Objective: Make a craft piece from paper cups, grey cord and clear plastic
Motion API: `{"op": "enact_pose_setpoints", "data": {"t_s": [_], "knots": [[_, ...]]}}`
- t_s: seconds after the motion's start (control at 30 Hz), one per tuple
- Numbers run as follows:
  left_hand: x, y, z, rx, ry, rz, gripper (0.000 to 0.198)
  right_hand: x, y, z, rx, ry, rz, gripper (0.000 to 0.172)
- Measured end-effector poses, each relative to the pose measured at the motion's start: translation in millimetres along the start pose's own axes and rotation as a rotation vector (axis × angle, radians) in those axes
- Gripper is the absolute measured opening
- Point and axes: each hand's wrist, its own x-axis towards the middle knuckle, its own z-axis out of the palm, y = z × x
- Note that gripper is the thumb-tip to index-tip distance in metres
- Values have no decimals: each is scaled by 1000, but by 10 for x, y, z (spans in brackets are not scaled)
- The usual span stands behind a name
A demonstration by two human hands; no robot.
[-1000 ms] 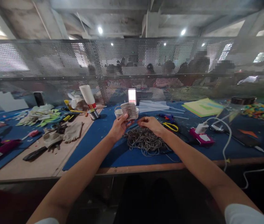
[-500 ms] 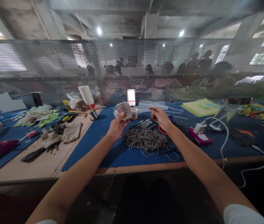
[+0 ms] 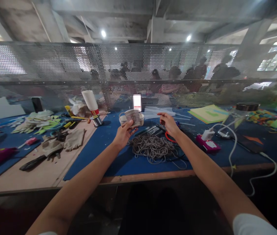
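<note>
A grey cord heap [image 3: 151, 147], soft and tangled in loose loops, lies on the smooth blue-topped table [image 3: 99, 166]. Just beyond the heap's left end, the left hand [image 3: 124, 134] has its grip closed on a small cup [image 3: 133, 117], grey and finely ribbed as if cord-wrapped. Above the heap's far right side, the right hand [image 3: 169, 124] keeps a narrow grip; whether it pinches a thread I cannot tell. Beside the heap, a red loop [image 3: 167, 137] is partly covered.

Head-worn view, forward and down
</note>
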Motion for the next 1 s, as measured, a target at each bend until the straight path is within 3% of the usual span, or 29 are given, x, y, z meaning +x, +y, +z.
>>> {"op": "enact_pose_setpoints", "data": {"t_s": [0.3,0.67,0.83,0.97,1.0], "knots": [[18,-13,-8,3,-1,-2,36,117,99,-82,-186,81,-140,31],[7,-35,3,14,-4,-10,37,411,140,-24,-564,61,-291,23],[-7,-37,21,47,-17,-9,39,510,151,34,-677,84,-224,30],[-26,-32,27,83,-34,12,39,506,159,51,-923,131,-292,56],[-31,-31,30,90,-35,16,40,499,159,47,-993,131,-292,55]]}}
